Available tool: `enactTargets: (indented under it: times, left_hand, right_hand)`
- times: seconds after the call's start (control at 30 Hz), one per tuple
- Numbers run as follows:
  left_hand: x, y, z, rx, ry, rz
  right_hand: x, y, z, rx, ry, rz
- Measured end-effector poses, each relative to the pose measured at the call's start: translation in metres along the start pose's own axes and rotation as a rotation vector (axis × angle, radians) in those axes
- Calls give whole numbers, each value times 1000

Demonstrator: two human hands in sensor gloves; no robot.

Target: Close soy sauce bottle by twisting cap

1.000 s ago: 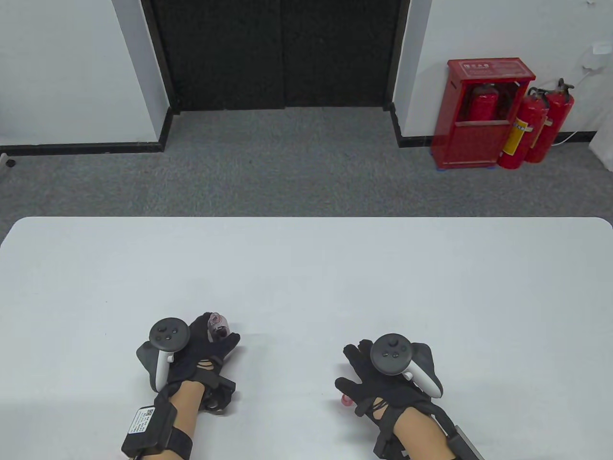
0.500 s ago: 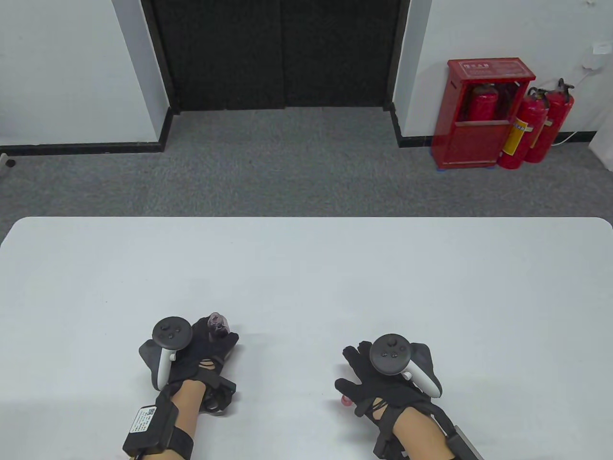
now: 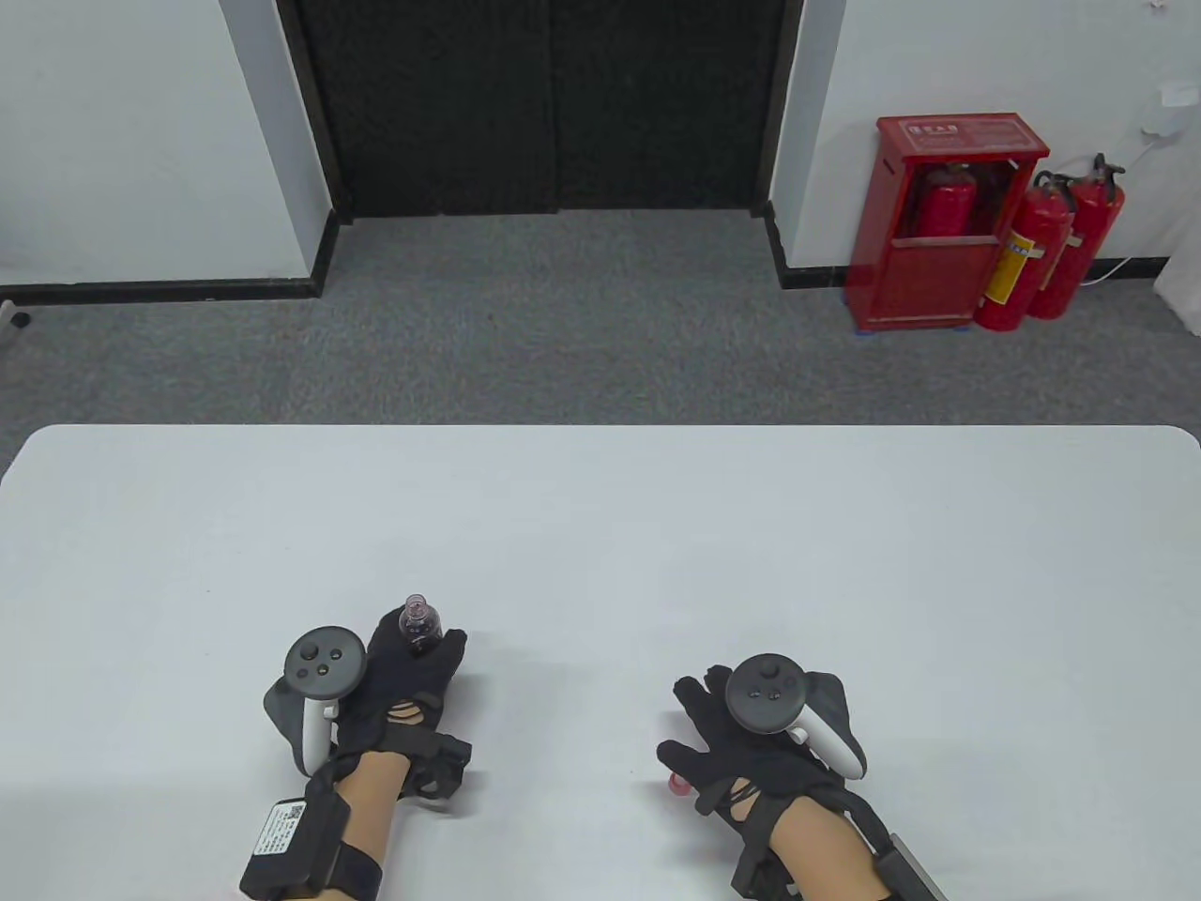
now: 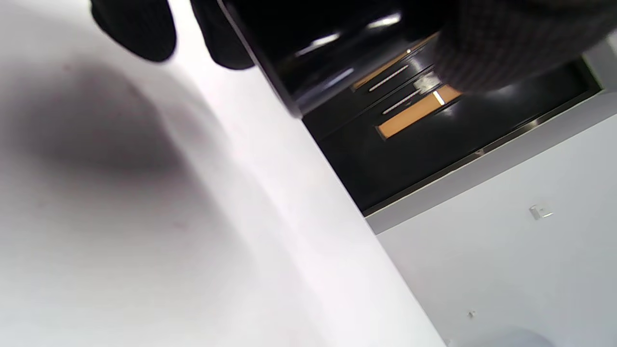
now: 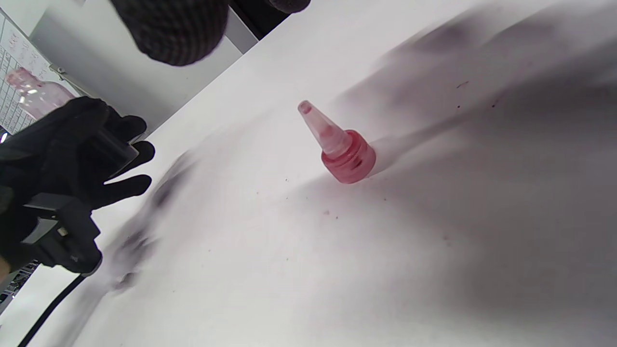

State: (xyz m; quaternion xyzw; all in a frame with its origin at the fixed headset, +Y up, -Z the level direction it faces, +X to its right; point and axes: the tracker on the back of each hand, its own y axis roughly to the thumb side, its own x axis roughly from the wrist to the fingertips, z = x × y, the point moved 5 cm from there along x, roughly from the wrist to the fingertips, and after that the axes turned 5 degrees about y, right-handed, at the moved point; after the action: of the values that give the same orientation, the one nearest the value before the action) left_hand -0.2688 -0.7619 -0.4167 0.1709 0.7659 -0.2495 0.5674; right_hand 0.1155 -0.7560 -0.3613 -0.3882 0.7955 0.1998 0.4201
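Observation:
My left hand (image 3: pixel 413 662) grips a small clear bottle of dark soy sauce (image 3: pixel 419 624) near the table's front left. Its open neck sticks up above my fingers, roughly upright. The bottle also shows in the right wrist view (image 5: pixel 33 94), held in my left hand (image 5: pixel 72 159). The red cone-tipped cap (image 5: pixel 343 147) stands alone on the table under my right hand (image 3: pixel 722 741). In the table view only a bit of the cap (image 3: pixel 677 785) peeks out by the thumb. My right hand's fingers (image 5: pixel 173 29) are spread above the cap and do not touch it.
The white table (image 3: pixel 600 526) stretches far beyond both hands. A black cable (image 5: pixel 48 308) runs from my left wrist unit. Grey carpet, a dark door and red fire extinguishers (image 3: pixel 1041 244) lie beyond the table's far edge.
My left hand has turned and lifted the bottle, so its neck went from tilted to roughly upright and shifted slightly away. My right hand has stayed in place over the cap.

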Motion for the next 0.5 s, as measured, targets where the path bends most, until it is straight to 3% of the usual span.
enactTargets:
  times: [0.3, 0.5]
  left_hand:
    - [-22, 44, 9, 1, -43, 174]
    - [-41, 70, 31, 98, -99, 317]
  right_hand:
    - [1, 0, -1, 2, 8, 2]
    - [1, 1, -2, 3, 13, 6]
